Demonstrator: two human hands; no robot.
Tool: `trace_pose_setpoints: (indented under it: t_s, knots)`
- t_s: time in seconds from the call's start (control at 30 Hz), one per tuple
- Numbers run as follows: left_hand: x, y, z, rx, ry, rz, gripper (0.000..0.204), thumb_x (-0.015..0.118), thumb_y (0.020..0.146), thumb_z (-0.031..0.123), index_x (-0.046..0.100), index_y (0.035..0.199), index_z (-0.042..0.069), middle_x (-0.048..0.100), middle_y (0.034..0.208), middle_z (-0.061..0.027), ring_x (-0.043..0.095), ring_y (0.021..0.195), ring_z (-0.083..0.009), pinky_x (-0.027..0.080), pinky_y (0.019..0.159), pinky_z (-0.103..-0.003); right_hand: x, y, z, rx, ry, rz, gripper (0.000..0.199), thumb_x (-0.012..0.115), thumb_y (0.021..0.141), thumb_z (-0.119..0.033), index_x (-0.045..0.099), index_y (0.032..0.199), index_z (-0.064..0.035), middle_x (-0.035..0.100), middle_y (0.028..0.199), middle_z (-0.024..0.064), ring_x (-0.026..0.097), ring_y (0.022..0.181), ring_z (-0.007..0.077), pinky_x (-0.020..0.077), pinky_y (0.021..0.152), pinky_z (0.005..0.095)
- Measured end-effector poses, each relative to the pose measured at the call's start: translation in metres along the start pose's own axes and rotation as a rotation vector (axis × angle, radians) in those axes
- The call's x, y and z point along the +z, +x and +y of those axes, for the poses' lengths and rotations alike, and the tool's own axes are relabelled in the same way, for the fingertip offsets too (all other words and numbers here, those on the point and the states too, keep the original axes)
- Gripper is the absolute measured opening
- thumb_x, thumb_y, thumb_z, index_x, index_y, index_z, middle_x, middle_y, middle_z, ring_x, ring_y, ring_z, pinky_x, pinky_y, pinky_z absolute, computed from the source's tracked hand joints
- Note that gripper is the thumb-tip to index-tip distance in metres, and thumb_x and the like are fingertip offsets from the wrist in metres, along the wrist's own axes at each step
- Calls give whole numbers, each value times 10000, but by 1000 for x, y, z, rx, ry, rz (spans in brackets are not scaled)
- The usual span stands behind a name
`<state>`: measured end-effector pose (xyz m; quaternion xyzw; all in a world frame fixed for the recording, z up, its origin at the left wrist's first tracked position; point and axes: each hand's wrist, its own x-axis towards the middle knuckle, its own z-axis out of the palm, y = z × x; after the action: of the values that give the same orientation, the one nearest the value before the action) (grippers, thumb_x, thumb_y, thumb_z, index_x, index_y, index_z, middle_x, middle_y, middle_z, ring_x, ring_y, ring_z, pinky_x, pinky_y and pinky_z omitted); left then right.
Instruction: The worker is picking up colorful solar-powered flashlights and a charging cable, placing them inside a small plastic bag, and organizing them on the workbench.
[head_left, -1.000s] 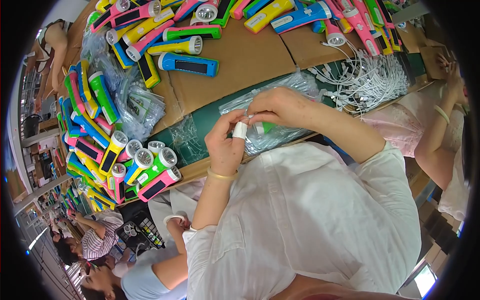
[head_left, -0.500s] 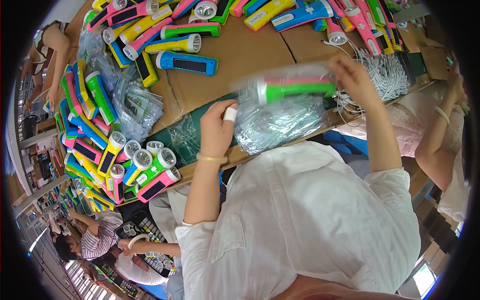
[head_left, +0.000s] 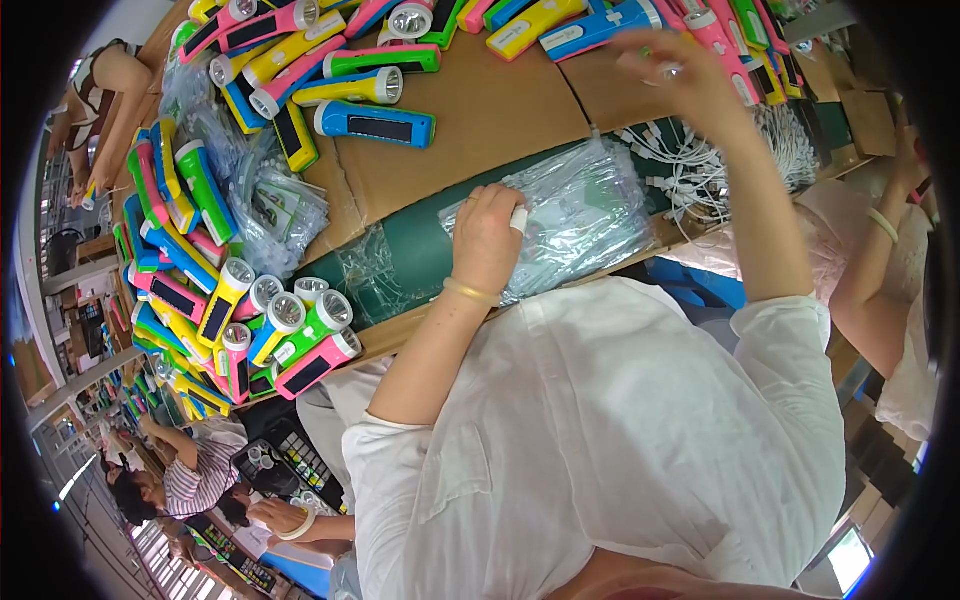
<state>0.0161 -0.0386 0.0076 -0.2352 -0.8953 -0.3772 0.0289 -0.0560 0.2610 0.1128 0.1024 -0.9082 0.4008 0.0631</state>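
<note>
My left hand [head_left: 488, 238], with white tape round one digit, is closed at the left edge of a stack of clear plastic bags [head_left: 585, 215]. Its fingers are bunched on the film. Over the far right of the table, my right hand [head_left: 690, 85] is smeared by motion, beside a row of pink, yellow and blue flashlights [head_left: 600, 28]. Whether it holds anything is unclear. Below it lies a bundle of white charging cables [head_left: 690, 170]. A blue flashlight with a dark panel [head_left: 375, 125] rests on the cardboard [head_left: 480, 110].
Many colourful flashlights [head_left: 200, 290] are heaped at the left, around more clear bags with printed slips [head_left: 285, 205]. A green table strip [head_left: 400, 260] runs along the front. One person's arm [head_left: 870, 260] is close on my right; other people work at lower left.
The bagged green and pink flashlight has left the space above the bag stack. My right hand has moved up and away; my left hand has shifted right onto the bags.
</note>
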Motion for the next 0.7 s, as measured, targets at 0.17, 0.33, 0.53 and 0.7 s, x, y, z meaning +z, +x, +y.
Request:
trace_pose_setpoints:
  t_s: [0.17, 0.33, 0.53, 0.7]
  knots:
    - [3, 0, 0, -16, -71, 41, 162, 702, 764, -23, 674, 919, 15, 677, 938, -166, 629, 931, -381, 503, 830, -460, 96, -41, -18, -310, -90, -442, 210, 776, 802, -78, 709, 1001, -71, 673, 1036, 82, 626, 1042, 288, 524, 896, 403]
    - [-9, -4, 2, -63, -39, -7, 167, 704, 795, -15, 683, 959, 3, 689, 941, -176, 641, 921, -393, 514, 836, -452, 117, -44, -9, -403, -83, -384, 151, 761, 767, -53, 653, 872, -68, 627, 934, 67, 605, 980, 303, 507, 835, 423]
    - [-36, -31, -9, -305, -215, 76, 189, 704, 816, -40, 684, 996, 11, 689, 901, -168, 676, 812, -332, 541, 724, -395, 105, -38, -9, -338, -84, -420, 158, 745, 784, -26, 658, 907, -72, 624, 937, 65, 603, 972, 297, 492, 845, 423]
    - [-43, -32, -2, -334, -312, 61, 144, 726, 869, 13, 681, 1006, 2, 699, 877, -163, 679, 767, -279, 542, 711, -351, 130, -37, -33, -518, 125, -469, 305, 739, 808, -7, 691, 1085, -123, 630, 947, 42, 596, 960, 280, 470, 885, 415]
